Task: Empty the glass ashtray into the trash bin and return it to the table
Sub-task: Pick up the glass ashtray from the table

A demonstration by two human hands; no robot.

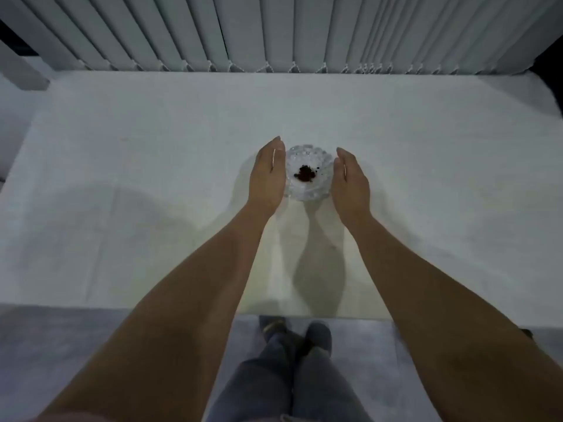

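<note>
The fingers of the left hand (pixel 268 175) lie straight and pressed together, palm turned inward, right against the left side of the glass ashtray (pixel 307 175). The fingers of the right hand (pixel 350 184) are likewise together and slightly curved, cupping the right side of the ashtray; whether either palm actually presses the glass cannot be told. Neither hand is closed around it. The ashtray sits between the two hands on the white table (pixel 152 147), about midway across and towards its middle, with a small dark heap of ash (pixel 304 173) in its bowl. Both bare forearms reach in from the near edge. Beyond the far edge hang grey vertical blinds (pixel 274 32). Below the near edge, legs in jeans (pixel 292 385) stand on a grey floor.
</note>
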